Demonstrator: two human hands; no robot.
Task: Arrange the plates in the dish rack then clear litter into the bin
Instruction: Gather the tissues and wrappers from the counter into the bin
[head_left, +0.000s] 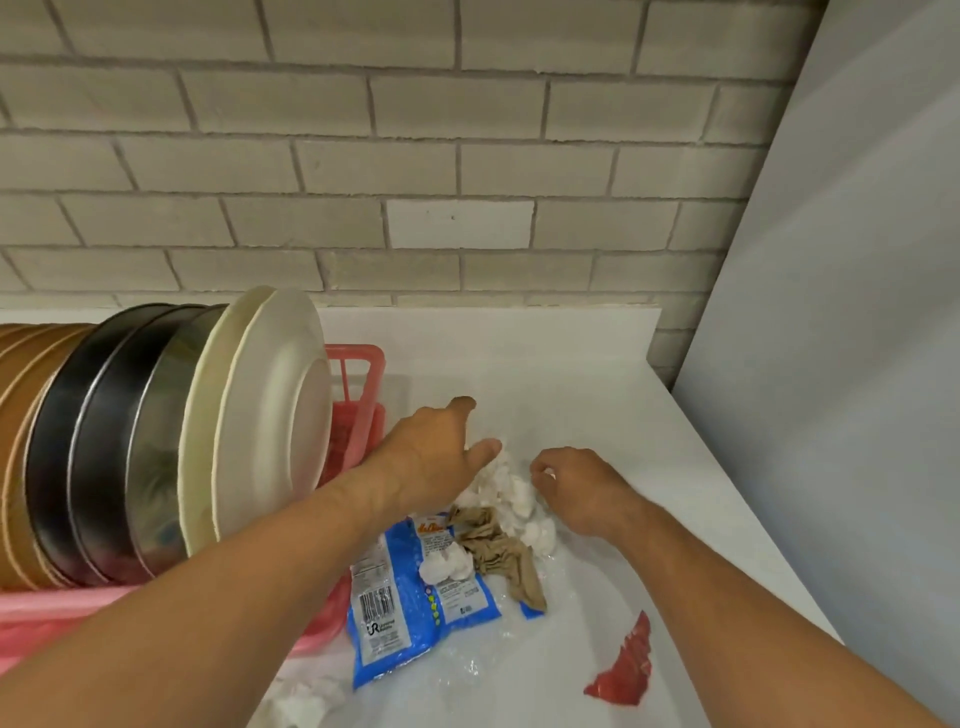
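Observation:
Cream, steel, black and brown plates (270, 415) stand on edge in the pink dish rack (358, 410) at the left. Litter lies on the white counter (597, 395): crumpled white tissues (511, 499), a brown crumpled paper (488, 545), a blue-and-white plastic wrapper (410, 603) and a red scrap (626, 670). My left hand (436, 457) hovers over the left side of the tissue pile with fingers spread. My right hand (576, 483) rests at the pile's right edge, fingers curled against the tissues. No bin is in view.
A grey brick wall (415, 156) runs behind the counter. A tall pale grey panel (857, 312) stands at the right end of the counter. More white tissue (301, 701) and clear plastic film (519, 649) lie near the front edge.

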